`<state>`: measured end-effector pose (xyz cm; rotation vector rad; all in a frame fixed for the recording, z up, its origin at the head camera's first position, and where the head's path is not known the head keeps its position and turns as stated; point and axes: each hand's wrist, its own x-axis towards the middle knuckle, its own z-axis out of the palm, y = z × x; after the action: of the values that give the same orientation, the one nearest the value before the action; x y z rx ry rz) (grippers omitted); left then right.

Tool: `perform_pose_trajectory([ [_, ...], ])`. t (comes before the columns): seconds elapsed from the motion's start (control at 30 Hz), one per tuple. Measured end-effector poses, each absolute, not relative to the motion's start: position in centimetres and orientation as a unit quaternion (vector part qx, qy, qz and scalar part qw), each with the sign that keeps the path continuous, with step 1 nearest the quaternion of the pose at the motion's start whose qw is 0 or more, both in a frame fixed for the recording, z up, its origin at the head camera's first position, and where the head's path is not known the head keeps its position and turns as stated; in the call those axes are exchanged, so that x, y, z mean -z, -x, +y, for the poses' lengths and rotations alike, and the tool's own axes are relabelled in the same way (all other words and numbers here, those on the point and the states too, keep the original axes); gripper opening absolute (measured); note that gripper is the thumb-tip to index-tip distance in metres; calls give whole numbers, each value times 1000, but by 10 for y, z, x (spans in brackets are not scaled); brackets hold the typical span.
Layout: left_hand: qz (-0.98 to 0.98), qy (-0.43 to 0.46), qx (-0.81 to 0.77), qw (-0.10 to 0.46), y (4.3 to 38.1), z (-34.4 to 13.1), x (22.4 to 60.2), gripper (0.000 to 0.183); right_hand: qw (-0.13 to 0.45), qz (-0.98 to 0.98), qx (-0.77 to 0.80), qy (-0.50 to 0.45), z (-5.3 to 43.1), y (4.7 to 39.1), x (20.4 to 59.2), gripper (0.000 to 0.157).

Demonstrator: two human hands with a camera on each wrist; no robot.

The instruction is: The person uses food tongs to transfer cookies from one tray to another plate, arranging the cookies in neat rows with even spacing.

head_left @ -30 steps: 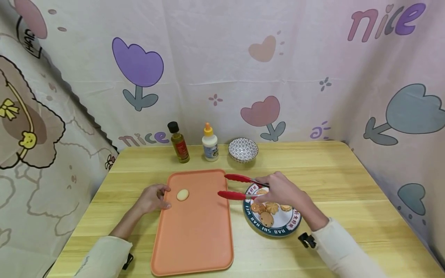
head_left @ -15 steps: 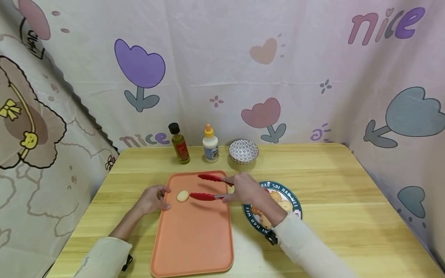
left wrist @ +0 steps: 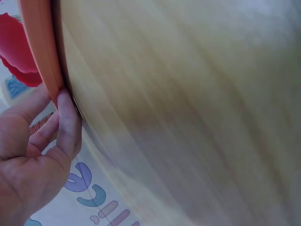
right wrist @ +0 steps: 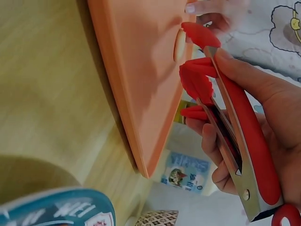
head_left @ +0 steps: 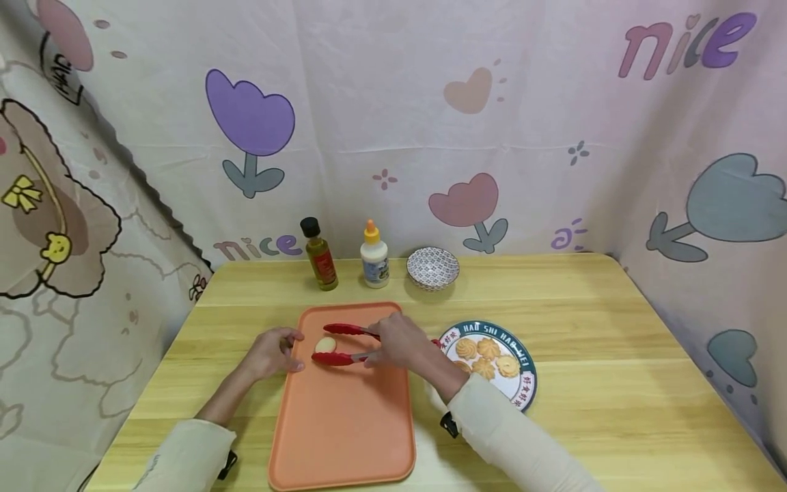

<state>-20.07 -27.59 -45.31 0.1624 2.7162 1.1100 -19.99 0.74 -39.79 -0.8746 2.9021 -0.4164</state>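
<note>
My left hand [head_left: 268, 354] pinches the left edge of an orange tray [head_left: 344, 424]; the left wrist view shows thumb and fingers at its rim. With my right hand [head_left: 399, 340] I grip red-and-metal tongs [right wrist: 251, 146], held over the tray's upper part. A small, pale, round cookie [head_left: 325, 344] lies on the tray near the left edge. The tong tips are spread, one above and one below the cookie in the head view. In the right wrist view the cookie [right wrist: 179, 45] appears close beside the red tips.
Right of the tray, a plate [head_left: 527, 376] with a green patterned rim bears several cookies, partly behind my right forearm. Along the back stand a dark-capped oil bottle [head_left: 322, 265], a white bottle [head_left: 374, 263] with yellow cap, and a patterned bowl [head_left: 433, 268]. Printed cloth [head_left: 369, 102] hangs behind.
My right hand has carried the tongs left from beside the plate, over the tray to the cookie, uncovering part of the plate. My left hand has stayed on the tray's edge.
</note>
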Motion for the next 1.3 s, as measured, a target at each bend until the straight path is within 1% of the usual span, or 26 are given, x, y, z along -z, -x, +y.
perform_pose_trajectory([
  [0.07,919,-56,-377,101,201,-275,453,51,47,949,137,278,6,200,398,52],
  [0.23,918,-52,-379,103,202,-273,453,51,47,947,148,280,6,199,400,36],
  [0.37,918,-54,-379,103,203,-273,452,50,43,946,155,282,6,199,400,33],
  [0.53,919,-54,-378,99,203,-274,452,49,43,947,152,281,5,198,399,34],
  [0.73,918,-56,-380,103,203,-274,453,49,56,946,167,272,12,197,394,39],
  [0.87,919,-52,-378,103,202,-274,453,50,57,943,179,276,24,195,391,38],
  [1.1,916,-53,-384,106,201,-275,454,51,57,938,201,276,48,186,386,46],
  [1.3,914,-56,-387,107,201,-276,454,51,55,931,233,274,74,178,382,47],
])
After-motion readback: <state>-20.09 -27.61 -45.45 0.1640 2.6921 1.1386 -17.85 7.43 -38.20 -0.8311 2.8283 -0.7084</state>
